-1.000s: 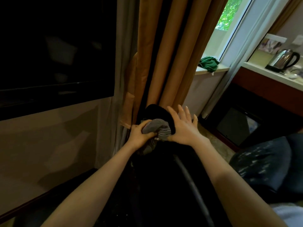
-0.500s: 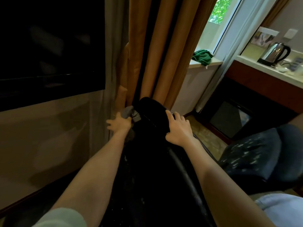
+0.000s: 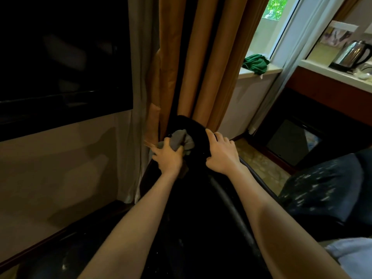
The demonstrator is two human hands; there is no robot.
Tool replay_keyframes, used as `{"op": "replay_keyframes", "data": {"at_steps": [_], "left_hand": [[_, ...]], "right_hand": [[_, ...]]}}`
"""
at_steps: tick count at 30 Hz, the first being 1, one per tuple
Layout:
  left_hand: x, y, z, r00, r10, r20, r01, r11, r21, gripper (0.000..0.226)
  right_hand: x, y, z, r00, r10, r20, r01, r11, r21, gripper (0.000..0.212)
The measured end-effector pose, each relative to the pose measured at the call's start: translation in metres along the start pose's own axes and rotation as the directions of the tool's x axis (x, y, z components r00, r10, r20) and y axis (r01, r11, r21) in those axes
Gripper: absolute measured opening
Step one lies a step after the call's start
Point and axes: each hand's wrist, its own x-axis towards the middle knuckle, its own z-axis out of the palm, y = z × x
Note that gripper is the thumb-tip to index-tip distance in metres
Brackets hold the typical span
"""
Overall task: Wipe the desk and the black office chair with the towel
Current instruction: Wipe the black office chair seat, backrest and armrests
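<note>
My left hand [image 3: 168, 156] grips the grey towel [image 3: 178, 140] against the black chair's [image 3: 198, 188] top; my right hand [image 3: 221, 154] clutches its edge.

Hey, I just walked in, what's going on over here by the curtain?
A person is wiping the black office chair. The left hand grips a bunched grey towel and presses it against the top of the chair's backrest, close to the brown curtain. The right hand holds the backrest's top edge beside it, apparently steadying it. A green cloth lies on the windowsill and a kettle stands on the counter, both untouched.
</note>
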Motion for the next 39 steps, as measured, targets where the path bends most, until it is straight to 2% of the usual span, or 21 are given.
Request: {"op": "replay_keyframes", "data": {"at_steps": [3,5,7,9,11,14,16,19,22,24,26,28,31,35,37,39], "left_hand": [[0.03,-0.02,-0.021,0.975,-0.212,-0.069,0.213,0.977,0.014,0.052],[0.032,-0.034,-0.033,0.96,-0.259,-0.105,0.26,0.966,-0.004,0.048],[0.023,-0.038,-0.039,0.963,-0.259,-0.071,0.256,0.965,-0.053,0.047],[0.002,-0.025,-0.036,0.984,-0.177,0.021,0.178,0.98,-0.09,0.048],[-0.023,-0.005,-0.023,0.998,-0.046,0.038,0.049,0.993,-0.106,0.044],[-0.057,0.018,0.003,0.993,0.116,0.002,-0.115,0.987,-0.114,0.036],[-0.068,0.022,0.017,0.982,0.186,-0.02,-0.188,0.977,-0.097,0.036],[-0.053,0.029,0.025,0.984,0.174,-0.039,-0.176,0.983,-0.056,0.04],[-0.021,0.046,0.008,0.996,-0.031,-0.083,0.026,0.997,-0.066,0.047],[-0.006,0.049,-0.015,0.983,-0.119,-0.143,0.109,0.991,-0.079,0.048],[-0.004,0.041,-0.033,0.981,-0.099,-0.169,0.09,0.994,-0.062,0.048],[-0.017,0.032,-0.037,0.991,-0.049,-0.126,0.04,0.997,-0.073,0.05],[-0.058,0.016,-0.011,0.995,0.063,-0.08,-0.067,0.996,-0.051,0.052],[-0.104,-0.008,0.031,0.97,0.24,-0.033,-0.24,0.971,0.015,0.051],[-0.099,-0.016,0.035,0.967,0.248,-0.057,-0.244,0.968,0.065,0.049],[-0.084,-0.02,0.027,0.986,0.144,-0.089,-0.14,0.989,0.058,0.048]], "right_hand": [[0.001,-0.003,-0.004,0.999,-0.045,0.011,0.045,0.999,0.014,0.089],[0.002,-0.004,-0.004,0.998,-0.06,0.024,0.06,0.998,-0.001,0.087],[0.005,-0.004,-0.003,0.997,-0.067,0.025,0.067,0.998,-0.011,0.082],[0.008,-0.006,-0.003,0.999,-0.053,0.007,0.053,0.997,0.057,0.069],[0.014,-0.007,-0.005,1.0,-0.009,-0.004,0.01,0.97,0.244,0.059],[0.02,-0.003,-0.011,0.996,0.076,0.041,-0.086,0.829,0.552,0.056],[0.019,-0.001,-0.014,0.988,0.139,0.07,-0.15,0.726,0.671,0.056],[0.017,0.0,-0.013,0.985,0.152,0.081,-0.167,0.736,0.656,0.049],[0.021,-0.003,-0.014,0.986,0.143,0.086,-0.162,0.7,0.696,0.051],[0.02,-0.004,-0.013,0.989,0.13,0.072,-0.142,0.693,0.707,0.052],[0.018,-0.002,-0.01,0.991,0.117,0.06,-0.127,0.727,0.675,0.051],[0.019,-0.002,-0.008,0.992,0.113,0.048,-0.117,0.748,0.654,0.05],[0.022,-0.006,-0.009,0.992,0.116,0.044,-0.114,0.718,0.687,0.049],[0.02,-0.001,-0.005,0.994,0.104,0.024,-0.093,0.734,0.673,0.048],[0.019,0.005,-0.004,0.993,0.106,0.042,-0.105,0.716,0.69,0.048],[0.02,0.005,-0.005,0.995,0.089,0.038,-0.092,0.724,0.683,0.048]]}}
